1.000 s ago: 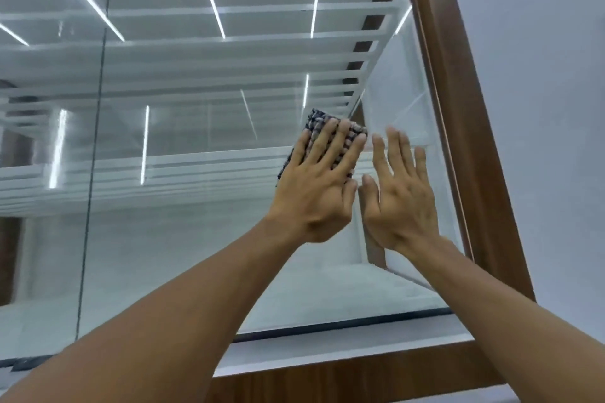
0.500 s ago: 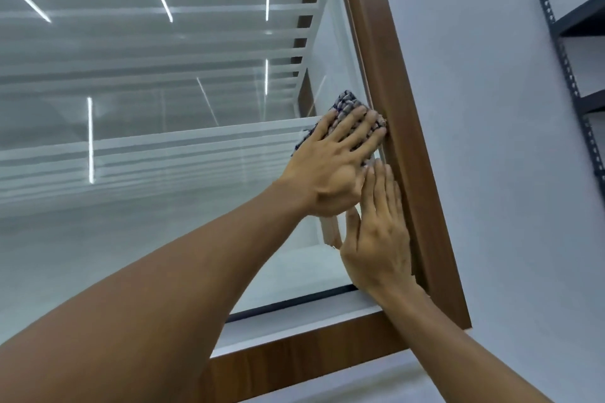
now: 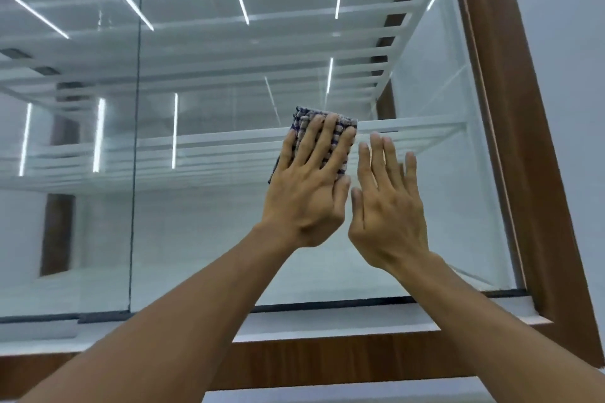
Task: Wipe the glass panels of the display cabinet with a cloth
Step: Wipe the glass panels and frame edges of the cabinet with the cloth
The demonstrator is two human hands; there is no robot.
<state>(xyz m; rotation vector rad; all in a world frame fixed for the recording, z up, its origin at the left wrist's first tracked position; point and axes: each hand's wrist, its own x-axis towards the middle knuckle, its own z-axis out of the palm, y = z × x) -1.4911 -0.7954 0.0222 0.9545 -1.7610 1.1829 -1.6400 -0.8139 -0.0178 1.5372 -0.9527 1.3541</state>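
Observation:
A folded checked cloth (image 3: pixel 305 118) lies flat against the right glass panel (image 3: pixel 209 239) of the display cabinet. My left hand (image 3: pixel 307 186) presses it to the glass with straight, spread fingers, covering most of it. Just to its right, my right hand (image 3: pixel 389 206) lies flat on the bare glass, fingers straight and pointing up, thumb close to the left hand. Both hands sit at mid-height of the panel, a hand's width or more left of the wooden frame.
A brown wooden frame (image 3: pixel 510 141) borders the glass on the right and along the bottom (image 3: pixel 327 360). A vertical seam (image 3: pixel 136 141) splits the right panel from the left one. White shelves (image 3: pixel 229 141) and light-strip reflections show behind the glass. A grey wall (image 3: pixel 573 42) lies to the right.
Both hands and the cloth slid left, away from the wooden frame they touched half a second ago. The right hand rose level beside the left hand.

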